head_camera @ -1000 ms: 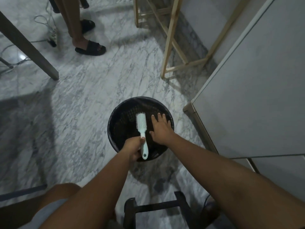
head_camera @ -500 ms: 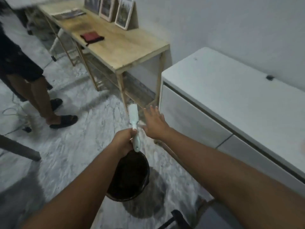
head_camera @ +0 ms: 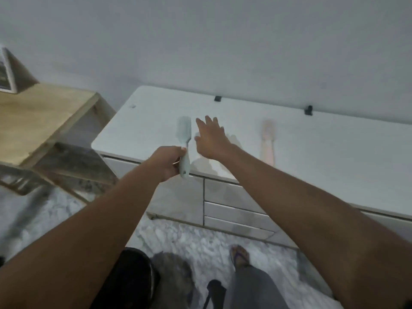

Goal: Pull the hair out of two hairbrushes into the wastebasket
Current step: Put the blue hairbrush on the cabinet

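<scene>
My left hand (head_camera: pixel 166 161) grips the handle of a pale green hairbrush (head_camera: pixel 184 134), held upright over the front edge of a white cabinet top (head_camera: pixel 323 152). My right hand (head_camera: pixel 211 137) is open with fingers spread, just right of the brush head and above the cabinet top. A pink hairbrush (head_camera: pixel 268 141) lies on the cabinet top farther right, blurred. The black wastebasket (head_camera: pixel 133 277) stands on the floor at the bottom, partly hidden by my left forearm.
A wooden table (head_camera: pixel 42 117) with a framed picture (head_camera: pixel 5 70) stands to the left of the cabinet. White drawers (head_camera: pixel 231 208) face me below the cabinet top. My foot in a sandal (head_camera: pixel 240 256) is on the marble floor, beside a dark stool part (head_camera: pixel 214 291).
The view has swung up from the wastebasket to the cabinet. Both hands rose from over the basket to above the cabinet top, the left still holding the green brush.
</scene>
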`<state>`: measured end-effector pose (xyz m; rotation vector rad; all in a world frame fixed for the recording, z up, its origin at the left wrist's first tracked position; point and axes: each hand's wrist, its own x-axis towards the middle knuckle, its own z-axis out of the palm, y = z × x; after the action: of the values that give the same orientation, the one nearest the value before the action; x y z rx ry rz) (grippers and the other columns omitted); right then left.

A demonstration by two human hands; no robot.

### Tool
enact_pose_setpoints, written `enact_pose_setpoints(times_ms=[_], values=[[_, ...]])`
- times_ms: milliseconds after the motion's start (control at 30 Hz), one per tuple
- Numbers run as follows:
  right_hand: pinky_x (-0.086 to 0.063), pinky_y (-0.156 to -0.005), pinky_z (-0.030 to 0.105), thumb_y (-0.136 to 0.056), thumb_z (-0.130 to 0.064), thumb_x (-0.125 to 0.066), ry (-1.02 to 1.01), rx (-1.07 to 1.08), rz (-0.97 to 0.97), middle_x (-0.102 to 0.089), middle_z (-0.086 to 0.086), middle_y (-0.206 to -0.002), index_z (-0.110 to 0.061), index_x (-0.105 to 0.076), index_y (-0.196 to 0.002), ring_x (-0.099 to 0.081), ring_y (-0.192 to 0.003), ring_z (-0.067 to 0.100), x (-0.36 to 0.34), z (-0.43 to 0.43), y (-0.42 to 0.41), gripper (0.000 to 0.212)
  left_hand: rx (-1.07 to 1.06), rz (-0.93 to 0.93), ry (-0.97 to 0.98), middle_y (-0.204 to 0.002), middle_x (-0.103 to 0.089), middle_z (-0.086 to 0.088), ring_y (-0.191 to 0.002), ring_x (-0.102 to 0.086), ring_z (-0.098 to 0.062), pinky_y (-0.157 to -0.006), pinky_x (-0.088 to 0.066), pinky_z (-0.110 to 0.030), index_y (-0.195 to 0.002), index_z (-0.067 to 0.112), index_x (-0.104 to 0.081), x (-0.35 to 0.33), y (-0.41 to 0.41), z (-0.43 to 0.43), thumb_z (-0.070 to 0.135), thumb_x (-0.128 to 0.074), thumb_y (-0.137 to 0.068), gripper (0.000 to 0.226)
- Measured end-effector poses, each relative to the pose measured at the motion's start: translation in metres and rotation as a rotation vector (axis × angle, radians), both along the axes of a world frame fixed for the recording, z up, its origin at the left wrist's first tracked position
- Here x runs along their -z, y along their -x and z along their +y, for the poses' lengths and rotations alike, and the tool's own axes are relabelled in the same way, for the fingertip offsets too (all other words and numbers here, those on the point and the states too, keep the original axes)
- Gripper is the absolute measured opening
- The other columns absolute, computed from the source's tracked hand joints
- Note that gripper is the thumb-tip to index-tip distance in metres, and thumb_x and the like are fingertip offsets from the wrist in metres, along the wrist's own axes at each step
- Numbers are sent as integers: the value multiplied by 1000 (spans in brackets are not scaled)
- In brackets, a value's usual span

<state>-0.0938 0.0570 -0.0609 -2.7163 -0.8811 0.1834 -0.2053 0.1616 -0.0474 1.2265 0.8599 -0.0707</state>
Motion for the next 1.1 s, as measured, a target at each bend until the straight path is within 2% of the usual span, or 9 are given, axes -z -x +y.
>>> enact_pose_setpoints(times_ms=[100,233,333,433,667,867,1000,1067,1100], values=[[-20,-119,57,-96,-11,-45,35,105,20,-15,18,-162,-12,-23,-152,-9,-150,42,1,-44,-29,60,80,41,-5,-83,-58,-10,-71,-57,-20,-61,-52,-36,-93,2,-60,5,-38,-39,-1,-55,-98,8],[-23,-116,58,-93,-11,-45,55,202,15,-22,17,-157,-13,-24,-151,-14,-147,44,3,-91,-57,62,182,75,-48,-84,-59,-10,-70,-59,-20,-65,-55,-39,-105,-2,-60,13,-78,-84,-3,-57,-96,10],[-23,-116,58,-94,-14,-44,51,259,26,-24,17,-155,-12,-24,-151,-16,-146,44,2,-118,-75,60,269,131,-181,-88,-65,-13,-70,-62,-23,-63,-58,-37,-104,-1,-62,19,-109,-109,3,-60,-93,12],[-24,-115,58,-96,-17,-43,31,283,26,-27,18,-153,-12,-25,-151,-17,-145,45,2,-135,-89,57,332,177,-380,-103,-71,-22,-81,-69,-32,-78,-61,-50,-106,-5,-66,25,-136,-123,12,-62,-86,26],[-21,-117,60,-96,-23,-48,25,294,71,-25,19,-154,-12,-24,-151,-14,-146,46,4,-160,-106,61,510,191,-666,-79,-65,-14,-69,-67,-34,-68,-63,-43,-91,-2,-65,33,-159,-145,13,-59,-83,19],[-14,-119,60,-97,-25,-49,-22,295,77,-19,18,-159,-13,-21,-153,-7,-149,45,7,-166,-110,64,561,182,-766,-85,-67,-10,-78,-71,-32,-69,-63,-39,-93,4,-59,36,-165,-148,22,-66,-84,22],[-8,-121,59,-99,-26,-48,-40,305,112,-12,19,-162,-13,-18,-155,-2,-151,44,7,-168,-108,65,593,200,-790,-81,-62,-7,-77,-66,-29,-71,-62,-37,-78,11,-50,41,-168,-149,22,-65,-86,20],[-13,-122,58,-98,-27,-51,-61,308,117,-16,18,-162,-13,-21,-155,-8,-151,42,4,-172,-107,65,588,204,-763,-91,-66,-10,-81,-68,-30,-73,-62,-39,-85,9,-54,41,-170,-148,27,-64,-87,21],[-20,-121,56,-97,-27,-53,-119,307,102,-24,16,-161,-13,-26,-154,-20,-150,38,0,-176,-106,64,578,211,-753,-98,-67,-11,-86,-68,-31,-75,-62,-39,-95,7,-56,42,-170,-147,31,-64,-87,26]])
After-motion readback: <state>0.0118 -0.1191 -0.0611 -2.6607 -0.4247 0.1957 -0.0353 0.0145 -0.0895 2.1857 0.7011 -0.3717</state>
